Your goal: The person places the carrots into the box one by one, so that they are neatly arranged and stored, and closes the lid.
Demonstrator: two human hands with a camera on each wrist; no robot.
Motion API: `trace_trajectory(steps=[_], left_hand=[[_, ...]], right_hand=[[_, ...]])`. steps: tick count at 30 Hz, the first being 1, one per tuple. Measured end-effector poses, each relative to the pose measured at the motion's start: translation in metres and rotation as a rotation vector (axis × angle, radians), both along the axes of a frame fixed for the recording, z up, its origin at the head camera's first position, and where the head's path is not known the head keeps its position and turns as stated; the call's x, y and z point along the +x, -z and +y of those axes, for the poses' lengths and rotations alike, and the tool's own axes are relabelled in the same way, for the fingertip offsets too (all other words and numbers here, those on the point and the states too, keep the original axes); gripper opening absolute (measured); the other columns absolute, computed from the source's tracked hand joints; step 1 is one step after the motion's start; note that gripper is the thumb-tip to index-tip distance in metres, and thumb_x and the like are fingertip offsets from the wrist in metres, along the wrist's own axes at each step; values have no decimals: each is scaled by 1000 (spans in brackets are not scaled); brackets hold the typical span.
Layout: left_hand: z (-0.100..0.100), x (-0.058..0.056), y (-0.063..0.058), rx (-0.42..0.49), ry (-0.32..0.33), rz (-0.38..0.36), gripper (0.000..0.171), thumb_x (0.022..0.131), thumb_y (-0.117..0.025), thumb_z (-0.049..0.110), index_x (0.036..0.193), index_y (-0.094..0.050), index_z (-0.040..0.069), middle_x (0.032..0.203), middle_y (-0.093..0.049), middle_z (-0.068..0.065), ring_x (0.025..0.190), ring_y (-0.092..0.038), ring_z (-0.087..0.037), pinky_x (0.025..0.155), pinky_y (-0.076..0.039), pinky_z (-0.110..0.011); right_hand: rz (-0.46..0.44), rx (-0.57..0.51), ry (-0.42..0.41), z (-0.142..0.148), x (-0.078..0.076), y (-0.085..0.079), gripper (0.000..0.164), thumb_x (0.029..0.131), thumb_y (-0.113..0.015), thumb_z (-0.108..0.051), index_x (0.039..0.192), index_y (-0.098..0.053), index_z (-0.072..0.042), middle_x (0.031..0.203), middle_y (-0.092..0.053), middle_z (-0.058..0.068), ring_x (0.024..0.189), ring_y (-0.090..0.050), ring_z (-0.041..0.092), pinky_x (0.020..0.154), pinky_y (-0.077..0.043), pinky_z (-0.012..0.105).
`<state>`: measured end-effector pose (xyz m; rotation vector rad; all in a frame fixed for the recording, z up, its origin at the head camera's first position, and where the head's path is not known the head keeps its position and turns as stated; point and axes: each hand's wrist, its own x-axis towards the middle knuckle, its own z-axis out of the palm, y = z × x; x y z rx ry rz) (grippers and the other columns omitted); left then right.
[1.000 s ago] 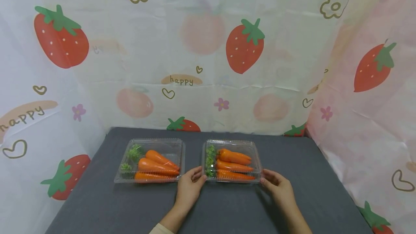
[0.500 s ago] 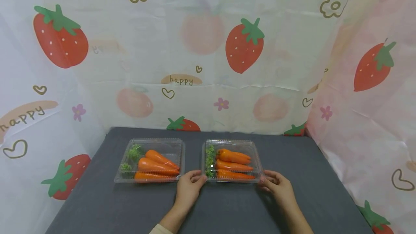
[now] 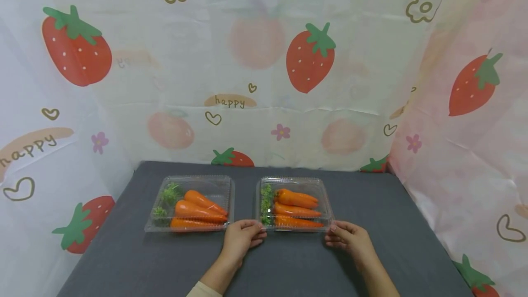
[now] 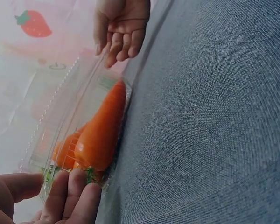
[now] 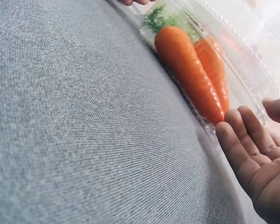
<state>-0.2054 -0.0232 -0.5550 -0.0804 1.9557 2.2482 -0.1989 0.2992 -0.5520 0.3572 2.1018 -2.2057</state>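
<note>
Two hinged clear plastic containers rest on the table. My left hand [image 3: 241, 242] pinches the front left corner of the right container [image 3: 326, 196] at its rim. At the front right corner of that same rim, my right hand [image 3: 350, 242] has its thumb above and fingers below. Inside lie three orange carrots [image 3: 299, 210], with green leafy tops [image 3: 266, 203] along the left side. The left wrist view shows the nearest carrot [image 4: 100, 133] through the clear wall. From the right wrist, a carrot [image 5: 189, 70] points its tip toward my right fingers [image 5: 233, 135].
Left of the hands, the other clear container [image 3: 231, 196] holds three carrots [image 3: 200, 210] and green tops [image 3: 170, 194]. Its right side lies close to my left hand. Grey cloth covers the table [image 3: 288, 265]. A strawberry-print curtain [image 3: 264, 141] hangs behind and at both sides.
Both hands have shifted slightly toward the front along the right container's corners, and their fingers have come down below the rim. The containers and carrots stay in place.
</note>
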Motion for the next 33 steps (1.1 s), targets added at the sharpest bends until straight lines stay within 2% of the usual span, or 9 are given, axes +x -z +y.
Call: trace_trajectory(steps=[6,14,24,33], left_hand=[[2,-1,1,30,5,-11,27,100,-62,4,115,-65,-18,102,-75,-28,87,-77,-27,79,-64,-41],[8,-3,3,69,15,-59,25,99,-63,2,114,-65,-18,94,-77,-19,82,-77,-22,78,-64,-41],[13,-5,1,118,-4,-96,27,96,-63,0,114,-63,-20,88,-77,-15,75,-76,-19,74,-65,-40],[19,-5,4,156,-44,-108,23,92,-64,-6,110,-64,-19,84,-76,-17,71,-75,-20,72,-65,-41]], right_hand=[[-21,-51,-44,4,0,-1,42,100,-68,-11,130,-56,15,97,-77,13,83,-76,22,81,-64,41],[-61,-75,-43,10,2,-3,33,101,-67,-13,121,-61,12,96,-77,13,84,-76,22,83,-64,40],[-69,-61,-10,12,1,-3,31,99,-68,-14,118,-63,11,91,-77,11,82,-76,21,81,-64,40],[-55,-90,41,11,2,1,18,101,-64,-9,108,-68,8,85,-76,9,78,-75,21,77,-65,39]])
